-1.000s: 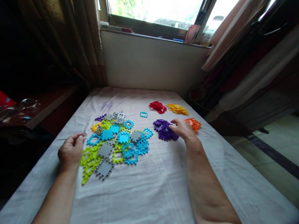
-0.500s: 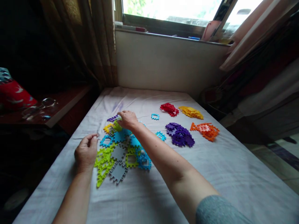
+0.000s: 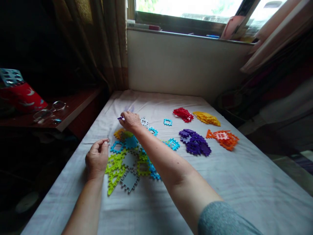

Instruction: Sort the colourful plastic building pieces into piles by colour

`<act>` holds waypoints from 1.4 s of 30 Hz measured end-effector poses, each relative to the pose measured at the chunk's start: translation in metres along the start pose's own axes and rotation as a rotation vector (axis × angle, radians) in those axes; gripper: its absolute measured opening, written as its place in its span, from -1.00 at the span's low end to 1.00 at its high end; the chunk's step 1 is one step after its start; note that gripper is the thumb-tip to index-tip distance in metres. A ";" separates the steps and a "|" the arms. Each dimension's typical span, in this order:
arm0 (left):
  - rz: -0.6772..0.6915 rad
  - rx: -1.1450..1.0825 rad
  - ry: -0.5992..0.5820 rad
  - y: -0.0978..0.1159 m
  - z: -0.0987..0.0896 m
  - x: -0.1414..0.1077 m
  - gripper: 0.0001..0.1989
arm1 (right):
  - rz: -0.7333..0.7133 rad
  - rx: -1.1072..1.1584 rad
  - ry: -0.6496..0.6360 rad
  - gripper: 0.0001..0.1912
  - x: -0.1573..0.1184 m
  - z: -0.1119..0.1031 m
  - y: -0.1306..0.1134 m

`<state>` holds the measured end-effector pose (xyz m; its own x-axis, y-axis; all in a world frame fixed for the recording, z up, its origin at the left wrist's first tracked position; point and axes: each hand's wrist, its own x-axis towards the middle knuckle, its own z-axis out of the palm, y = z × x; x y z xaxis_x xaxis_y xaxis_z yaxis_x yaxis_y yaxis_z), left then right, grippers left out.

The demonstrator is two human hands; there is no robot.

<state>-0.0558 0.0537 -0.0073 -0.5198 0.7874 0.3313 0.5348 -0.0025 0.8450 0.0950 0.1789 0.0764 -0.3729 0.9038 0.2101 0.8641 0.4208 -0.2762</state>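
A purple toothed piece (image 3: 120,117) sticks out from the fingers of my right hand (image 3: 130,121), which is above the far left end of a mixed pile. That pile has blue, yellow, lime green (image 3: 114,179) and grey pieces (image 3: 130,180). Left of it rests my left hand (image 3: 97,158), thumb and forefinger pressed together; whether anything small is between them is hidden. Sorted by colour on the right lie purple (image 3: 194,142), red (image 3: 183,114), yellow (image 3: 206,118) and orange pieces (image 3: 226,141). One blue frame (image 3: 168,122) lies alone.
The pieces lie on a pale bedsheet (image 3: 195,195). Glasses (image 3: 50,111) and a red container (image 3: 23,98) stand on a dark wooden table (image 3: 80,106) at the left. A wall with a window (image 3: 186,11) rises behind.
My right hand has closed on the purple piece at the pile's far left and lifted it. My left hand keeps its pose. The whole view has shifted slightly.
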 end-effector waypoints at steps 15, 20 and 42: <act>-0.055 0.011 0.021 0.007 -0.001 0.009 -0.70 | 0.516 -0.322 0.115 -0.54 -0.174 -0.105 0.145; -0.071 0.030 0.023 0.016 -0.003 0.008 -0.69 | 0.541 -0.440 0.074 -0.54 -0.217 -0.107 0.173; -0.014 0.013 0.051 0.003 0.001 0.010 -0.69 | 0.664 -0.234 0.254 -0.39 -0.193 -0.045 0.221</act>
<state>-0.0592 0.0625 -0.0020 -0.5606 0.7549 0.3404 0.5356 0.0170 0.8443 0.3734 0.0938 0.0168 0.3174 0.9038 0.2871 0.9402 -0.2605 -0.2196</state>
